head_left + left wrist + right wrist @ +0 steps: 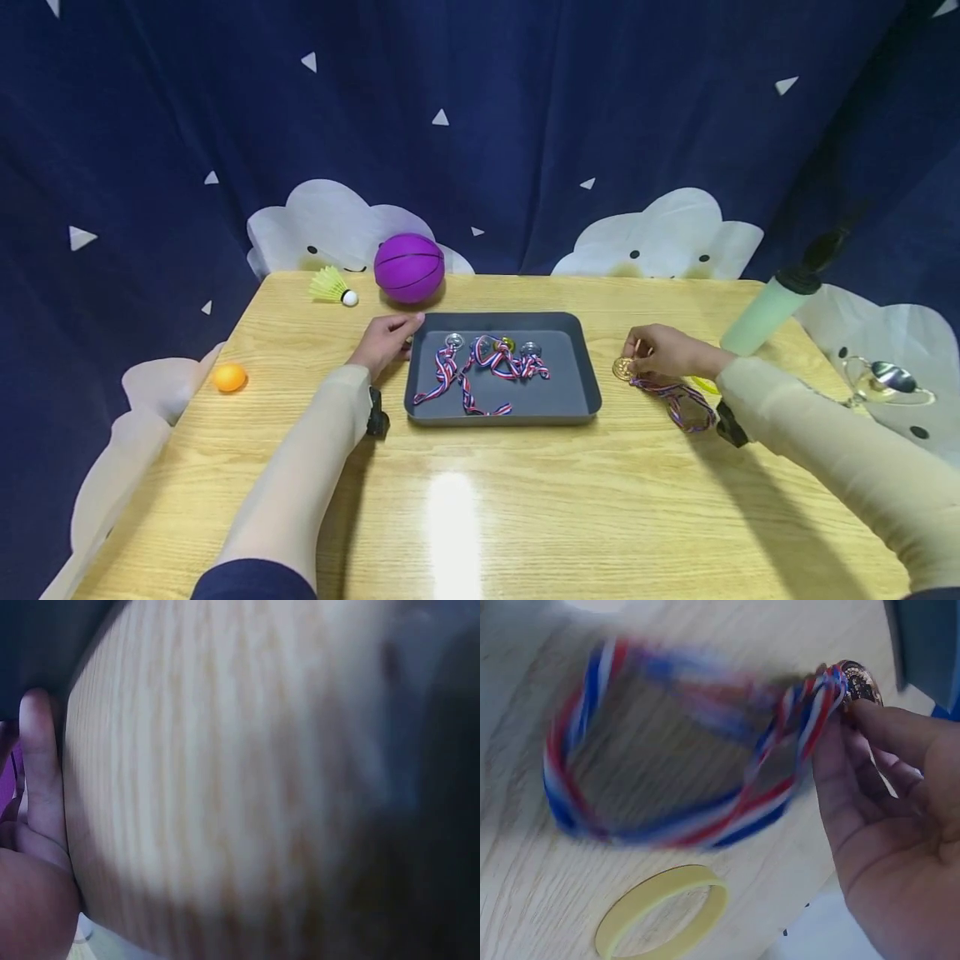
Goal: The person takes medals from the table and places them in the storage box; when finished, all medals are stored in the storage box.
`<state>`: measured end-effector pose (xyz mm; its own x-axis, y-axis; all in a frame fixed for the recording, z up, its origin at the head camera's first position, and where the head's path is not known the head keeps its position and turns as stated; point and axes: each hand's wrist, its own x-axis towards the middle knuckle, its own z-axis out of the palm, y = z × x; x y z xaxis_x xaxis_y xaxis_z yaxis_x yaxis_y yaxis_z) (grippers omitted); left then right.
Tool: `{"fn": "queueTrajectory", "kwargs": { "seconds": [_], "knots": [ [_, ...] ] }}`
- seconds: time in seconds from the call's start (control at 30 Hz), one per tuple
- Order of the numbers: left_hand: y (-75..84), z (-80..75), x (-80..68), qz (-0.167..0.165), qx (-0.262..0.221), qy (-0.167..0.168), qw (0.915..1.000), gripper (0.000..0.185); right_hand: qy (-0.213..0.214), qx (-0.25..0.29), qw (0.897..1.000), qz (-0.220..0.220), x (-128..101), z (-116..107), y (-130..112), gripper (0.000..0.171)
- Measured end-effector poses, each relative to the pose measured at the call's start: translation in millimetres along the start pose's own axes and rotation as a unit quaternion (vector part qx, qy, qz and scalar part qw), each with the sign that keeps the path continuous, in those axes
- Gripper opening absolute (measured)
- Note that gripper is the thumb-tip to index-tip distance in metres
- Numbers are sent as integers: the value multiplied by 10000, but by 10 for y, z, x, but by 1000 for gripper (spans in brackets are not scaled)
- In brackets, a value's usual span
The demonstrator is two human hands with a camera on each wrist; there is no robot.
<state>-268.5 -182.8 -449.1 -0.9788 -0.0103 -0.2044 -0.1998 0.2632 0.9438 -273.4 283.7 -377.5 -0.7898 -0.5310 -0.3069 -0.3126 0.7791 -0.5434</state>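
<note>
My right hand [637, 357] pinches a gold medal [623, 367] just above the table, right of the grey tray [581, 367]. In the right wrist view the fingertips [870, 720] hold the medal [860, 681] by its top. Its red, white and blue ribbon [667, 825] trails in a loop over the wood [681, 402]. My left hand [401, 335] rests against the tray's left rim, thumb by the far corner. One straight finger [41, 765] shows in the blurred left wrist view. Several medals with ribbons [483, 367] lie tangled in the tray.
A yellow ring [664, 907] lies on the table by my right wrist. At the back left sit a purple ball [409, 267] and a yellow shuttlecock [332, 287]. An orange ball [229, 377] is at the left edge. A pale green pump [768, 312] and a trophy cup [885, 379] stand far right.
</note>
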Motion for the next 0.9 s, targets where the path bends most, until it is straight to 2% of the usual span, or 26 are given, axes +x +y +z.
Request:
{"fn": "queueTrajectory", "kwargs": {
  "seconds": [0.13, 0.27, 0.43, 0.53, 0.6, 0.67, 0.73, 0.8, 0.9],
  "knots": [
    [-4, 6, 14, 35, 2, 14, 10000, 46, -58, 748, 9970, 173, 16, -74, 4, 20],
    [-15, 2, 16, 63, 4, 11, 10000, 45, -84, 1411, 9897, 213, 37, -227, -55, 25],
    [-18, -4, -1, 136, 12, 25, 9999, 46, 202, 2153, 9763, -41, 68, -497, -334, 25],
    [3, 5, -13, 129, 47, 38, 9999, 45, 547, 2579, 9641, -302, 63, -617, -589, 20],
    [-8, 2, -21, 109, 54, 51, 9999, 45, 680, 2993, 9502, -539, 85, -640, -756, 16],
    [-18, 0, -24, 105, 66, 43, 9999, 46, 769, 3425, 9334, -739, 116, -609, -897, 15],
    [-21, 0, -23, 113, 77, 36, 9999, 46, 752, 3660, 9236, -853, 157, -530, -1008, 16],
    [-14, 0, -21, 103, 66, 40, 9999, 45, 666, 3698, 9230, -831, 204, -414, -1075, 21],
    [7, 4, -30, 116, 71, 43, 9999, 45, 565, 3413, 9365, -567, 281, -212, -1098, 27]
  ]
}}
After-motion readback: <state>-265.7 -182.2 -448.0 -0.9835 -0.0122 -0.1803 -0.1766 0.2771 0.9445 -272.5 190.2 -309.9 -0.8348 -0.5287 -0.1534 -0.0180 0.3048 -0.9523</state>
